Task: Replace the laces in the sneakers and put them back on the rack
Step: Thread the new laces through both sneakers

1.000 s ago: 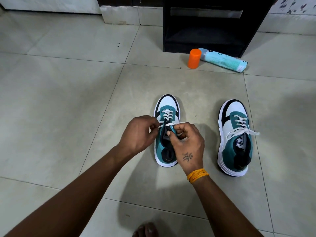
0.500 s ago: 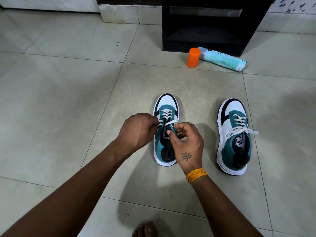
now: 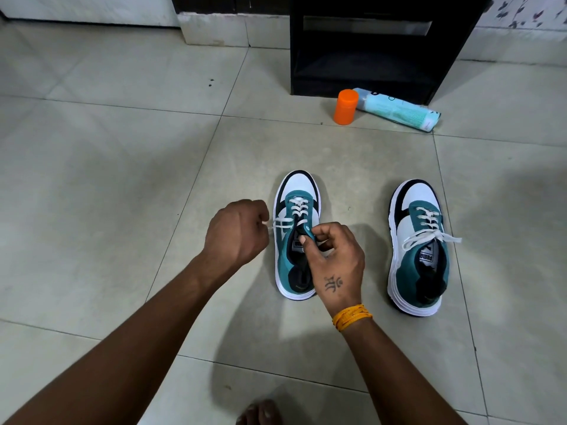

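Observation:
Two teal, white and black sneakers stand on the tiled floor, toes pointing away. On the left sneaker (image 3: 294, 191) a white lace (image 3: 283, 223) crosses the eyelets and runs out to the left. My left hand (image 3: 236, 233) is closed on the end of that lace, just left of the shoe. My right hand (image 3: 334, 256) pinches the shoe's teal upper edge beside the tongue and covers part of the opening. The right sneaker (image 3: 418, 250) stands apart, its white lace (image 3: 429, 236) tied in a bow. The black rack (image 3: 368, 47) stands at the back.
An orange cap (image 3: 346, 107) stands on the floor in front of the rack, next to a light blue tube (image 3: 399, 109) lying on its side. My bare toes (image 3: 260, 414) show at the bottom edge. A white wall base runs along the back.
My left hand has moved left, drawing the lace out sideways from the left sneaker. My right hand has shifted slightly down and now grips the shoe's upper edge.

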The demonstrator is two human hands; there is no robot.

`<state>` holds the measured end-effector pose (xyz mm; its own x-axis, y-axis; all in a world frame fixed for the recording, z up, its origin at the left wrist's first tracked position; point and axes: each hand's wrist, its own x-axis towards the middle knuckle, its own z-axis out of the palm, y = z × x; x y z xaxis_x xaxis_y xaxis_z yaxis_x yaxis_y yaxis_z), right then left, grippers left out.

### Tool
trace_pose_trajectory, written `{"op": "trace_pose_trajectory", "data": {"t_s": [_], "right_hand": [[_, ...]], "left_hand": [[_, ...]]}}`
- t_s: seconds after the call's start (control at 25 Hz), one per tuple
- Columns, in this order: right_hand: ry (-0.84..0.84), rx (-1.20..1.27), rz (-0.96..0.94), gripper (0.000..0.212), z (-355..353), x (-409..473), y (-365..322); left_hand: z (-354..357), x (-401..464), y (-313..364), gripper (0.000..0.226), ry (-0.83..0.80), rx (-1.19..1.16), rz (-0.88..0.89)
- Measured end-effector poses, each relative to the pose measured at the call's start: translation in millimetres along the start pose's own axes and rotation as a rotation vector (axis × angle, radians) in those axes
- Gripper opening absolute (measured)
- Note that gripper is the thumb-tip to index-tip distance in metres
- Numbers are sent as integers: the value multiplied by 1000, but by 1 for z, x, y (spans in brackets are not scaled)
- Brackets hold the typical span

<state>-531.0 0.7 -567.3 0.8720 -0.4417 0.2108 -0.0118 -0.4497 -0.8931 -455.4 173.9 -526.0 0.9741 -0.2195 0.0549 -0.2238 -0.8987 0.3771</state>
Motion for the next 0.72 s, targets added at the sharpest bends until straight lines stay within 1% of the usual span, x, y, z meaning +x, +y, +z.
{"op": "trace_pose_trajectory", "data": {"t_s": [0.04,0.08,0.16,0.24,0.28,0.4,0.44,0.52,0.6,0.64,0.72], "right_hand": [[-2,0,0,16,0,0,0],[-4,-1,2,16,1,0,-1],[-6,-8,8,16,1,0,-1],[-4,-15,10,16,0,-1,-2],[-4,-20,12,15,0,-1,-1],[10,-43,1,14,0,-2,-2],[20,-52,-6,13,0,-2,-3],[37,-72,-19,11,0,-3,-3],[49,-79,-15,10,1,-5,-3],[53,-81,-7,10,1,-5,-2],[45,-104,-9,10,1,-6,-4]], "left_hand": [[-1,2,1,32,10,-66,37],[-2,4,2,31,-15,-119,71],[-2,9,5,19,-101,-154,135],[-2,11,7,6,-134,-125,181],[-2,12,8,4,-132,-147,165],[-10,14,11,12,-134,-388,-85],[-13,13,13,12,-144,-428,-141],[-16,12,14,14,-198,-413,-156],[-22,11,13,21,-259,-360,-144],[-26,12,12,26,-289,-371,-143],[-37,12,10,33,-357,-505,-155]]}}
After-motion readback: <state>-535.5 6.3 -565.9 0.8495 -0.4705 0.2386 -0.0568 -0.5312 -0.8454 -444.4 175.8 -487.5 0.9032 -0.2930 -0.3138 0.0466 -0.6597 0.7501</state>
